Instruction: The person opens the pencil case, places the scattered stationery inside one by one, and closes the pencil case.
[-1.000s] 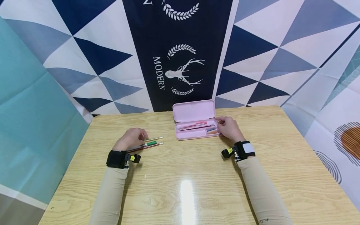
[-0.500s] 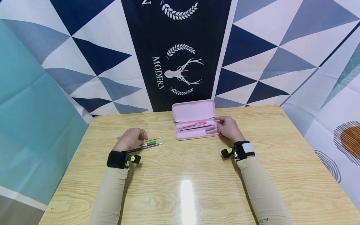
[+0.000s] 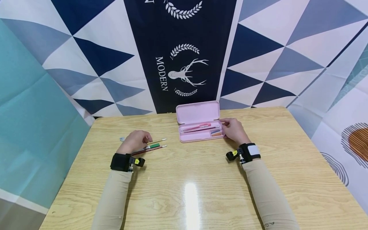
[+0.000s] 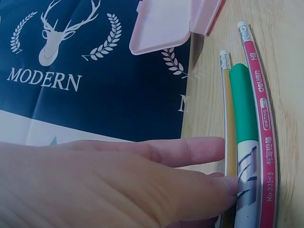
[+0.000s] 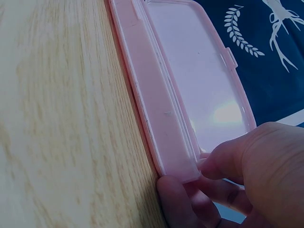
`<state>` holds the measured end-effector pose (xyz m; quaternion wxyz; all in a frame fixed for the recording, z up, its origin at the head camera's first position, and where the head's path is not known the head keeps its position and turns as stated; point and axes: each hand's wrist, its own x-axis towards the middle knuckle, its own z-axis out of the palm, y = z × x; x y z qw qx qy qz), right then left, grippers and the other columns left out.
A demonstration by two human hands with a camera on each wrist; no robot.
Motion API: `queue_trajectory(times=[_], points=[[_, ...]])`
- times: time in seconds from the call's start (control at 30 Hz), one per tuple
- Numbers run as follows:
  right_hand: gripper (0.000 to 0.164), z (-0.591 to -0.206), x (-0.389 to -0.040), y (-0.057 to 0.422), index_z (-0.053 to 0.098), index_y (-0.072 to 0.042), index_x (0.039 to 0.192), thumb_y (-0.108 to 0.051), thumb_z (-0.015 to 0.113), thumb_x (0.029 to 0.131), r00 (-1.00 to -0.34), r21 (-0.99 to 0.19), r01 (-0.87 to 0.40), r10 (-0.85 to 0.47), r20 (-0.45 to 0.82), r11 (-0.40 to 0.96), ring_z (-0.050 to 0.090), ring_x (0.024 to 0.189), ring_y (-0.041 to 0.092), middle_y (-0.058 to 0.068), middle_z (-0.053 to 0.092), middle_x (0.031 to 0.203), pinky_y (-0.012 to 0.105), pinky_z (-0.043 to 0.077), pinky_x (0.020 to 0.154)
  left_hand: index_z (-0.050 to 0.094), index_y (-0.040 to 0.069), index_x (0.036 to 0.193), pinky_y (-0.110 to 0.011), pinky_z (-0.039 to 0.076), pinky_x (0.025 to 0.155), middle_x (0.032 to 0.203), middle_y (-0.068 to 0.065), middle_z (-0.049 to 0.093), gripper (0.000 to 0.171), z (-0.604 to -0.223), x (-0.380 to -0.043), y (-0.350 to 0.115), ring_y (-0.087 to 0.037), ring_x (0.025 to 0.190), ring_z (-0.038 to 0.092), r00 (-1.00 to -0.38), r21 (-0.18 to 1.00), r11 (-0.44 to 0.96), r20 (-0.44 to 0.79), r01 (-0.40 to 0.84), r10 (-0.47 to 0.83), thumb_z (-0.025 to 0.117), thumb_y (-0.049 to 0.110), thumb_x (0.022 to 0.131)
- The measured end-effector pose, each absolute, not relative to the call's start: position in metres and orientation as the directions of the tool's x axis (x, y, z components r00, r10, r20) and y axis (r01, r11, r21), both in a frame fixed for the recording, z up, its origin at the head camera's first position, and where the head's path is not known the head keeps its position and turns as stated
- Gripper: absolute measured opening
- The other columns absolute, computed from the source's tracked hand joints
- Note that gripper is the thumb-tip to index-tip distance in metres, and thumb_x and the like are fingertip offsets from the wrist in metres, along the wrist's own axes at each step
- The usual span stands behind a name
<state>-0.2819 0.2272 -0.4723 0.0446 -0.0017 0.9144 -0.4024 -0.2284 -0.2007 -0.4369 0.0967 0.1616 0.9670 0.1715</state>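
My left hand [image 3: 134,141] is at a small group of writing tools on the table. Its thumb and fingers pinch a yellow pencil [image 4: 230,109]. Beside that pencil lie a marker with a green cap [image 4: 243,102] and a red pencil [image 4: 263,118], both near the thumb. To the right, an open pink pencil case [image 3: 195,137] stands with its lid [image 3: 198,112] up. My right hand [image 3: 234,131] grips the case's right end, thumb on the rim. A red pen [image 3: 205,126] and thin dark sticks lie inside, and small orange and blue pieces [image 3: 216,134] fill a corner compartment.
The wooden table [image 3: 164,185] meets a patterned cloth [image 3: 184,32] right behind the case. A small pale-blue item [image 3: 122,139] shows partly behind my left hand. Teal cloth [image 3: 34,121] hangs along the left side.
My left hand has shifted very slightly to the right, and the pale-blue item behind it now shows more. My right hand stays on the pencil case.
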Motion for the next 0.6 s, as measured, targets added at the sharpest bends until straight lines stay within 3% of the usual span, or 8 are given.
queue_trajectory(times=[0.6], points=[[0.042,-0.471,-0.2807,0.2264,0.061,-0.007,0.136,-0.006,0.053,0.095,-0.997,-0.73,0.009,-0.047,-0.056,0.683,0.064,0.055,0.014,0.021,0.068,0.096,0.023,0.054,0.049,0.075,0.016,0.096,-0.043,0.053,0.079,0.091,-0.008,0.073,0.023,-0.4384,-0.2304,-0.1978,-0.024,0.082,0.062,-0.94,0.31,0.913,-0.127,0.267,0.318,0.068,-0.003,0.086]])
